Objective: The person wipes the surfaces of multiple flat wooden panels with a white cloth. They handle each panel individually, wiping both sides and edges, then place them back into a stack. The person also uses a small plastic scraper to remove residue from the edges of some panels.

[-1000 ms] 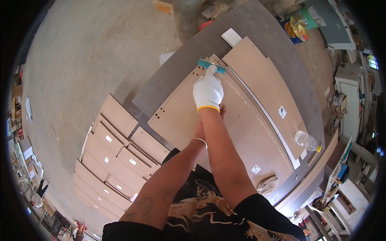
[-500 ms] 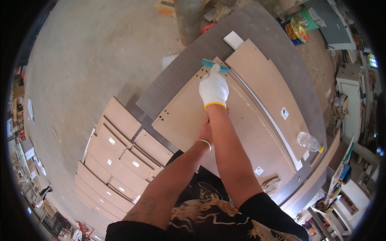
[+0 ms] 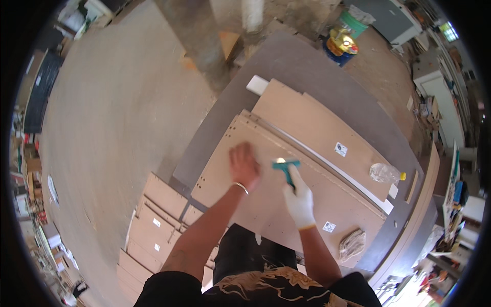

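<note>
My right hand (image 3: 299, 203), in a white knit glove with a yellow cuff, is closed round the handle of a teal T-shaped scraper (image 3: 287, 165). The scraper's wide head points away from me, over the large tan board (image 3: 266, 204). My bare left hand (image 3: 245, 166), a pale band at its wrist, is over the same board to the left; motion blurs it, but its fingers look extended and nothing shows in them. Small dark holes dot the board's left corners. A rough pale line runs along its far long edge.
Beyond the large board lie a narrower tan panel (image 3: 307, 120) and a white strip (image 3: 327, 158) on the grey tabletop (image 3: 302, 56). A clear bottle (image 3: 383, 173) and a bundled cloth-like item (image 3: 353, 244) rest at right. Stacked panels (image 3: 158, 210) stand lower left; a pillar (image 3: 197, 41) rises behind.
My right hand and the scraper have come back from the board's far corner toward me and right. My left hand has moved out from under the right forearm, forward and left. The view has shifted.
</note>
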`<state>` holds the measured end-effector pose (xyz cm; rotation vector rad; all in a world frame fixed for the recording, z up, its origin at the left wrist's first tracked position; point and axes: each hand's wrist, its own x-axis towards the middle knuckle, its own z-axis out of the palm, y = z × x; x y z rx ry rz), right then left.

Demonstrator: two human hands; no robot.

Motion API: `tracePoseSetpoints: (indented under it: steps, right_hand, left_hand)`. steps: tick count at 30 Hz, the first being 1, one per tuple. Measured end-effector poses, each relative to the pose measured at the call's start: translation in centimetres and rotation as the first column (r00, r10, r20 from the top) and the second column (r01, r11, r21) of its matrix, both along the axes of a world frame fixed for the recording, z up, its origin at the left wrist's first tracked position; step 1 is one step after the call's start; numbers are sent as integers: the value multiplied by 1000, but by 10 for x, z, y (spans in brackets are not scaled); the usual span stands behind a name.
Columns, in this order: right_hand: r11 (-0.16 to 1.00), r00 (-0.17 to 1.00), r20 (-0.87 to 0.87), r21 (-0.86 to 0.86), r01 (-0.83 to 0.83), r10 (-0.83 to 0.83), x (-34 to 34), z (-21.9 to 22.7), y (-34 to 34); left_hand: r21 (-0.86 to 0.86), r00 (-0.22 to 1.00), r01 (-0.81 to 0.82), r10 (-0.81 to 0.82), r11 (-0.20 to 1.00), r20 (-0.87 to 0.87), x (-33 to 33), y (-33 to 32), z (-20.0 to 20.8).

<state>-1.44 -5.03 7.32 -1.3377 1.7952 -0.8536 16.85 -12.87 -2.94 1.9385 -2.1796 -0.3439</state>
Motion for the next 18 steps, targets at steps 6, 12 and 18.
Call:
tracePoseSetpoints:
  steps: [6,12,18]
  right_hand:
    - [902,895,-147,32,430,-422,-171,10,154]
    - [686,591,-390,-172,707,-706,-279,3,289]
    - [286,289,-393,68,956,-873,-374,-19,369]
  left_hand:
    - [-32,963,-259,260,965,68,17,-117,-13]
    - [-162,924,-340,297,927,-240,48,-152,-59]
    - [-51,926,-378,378,925,4,49,-176,-47]
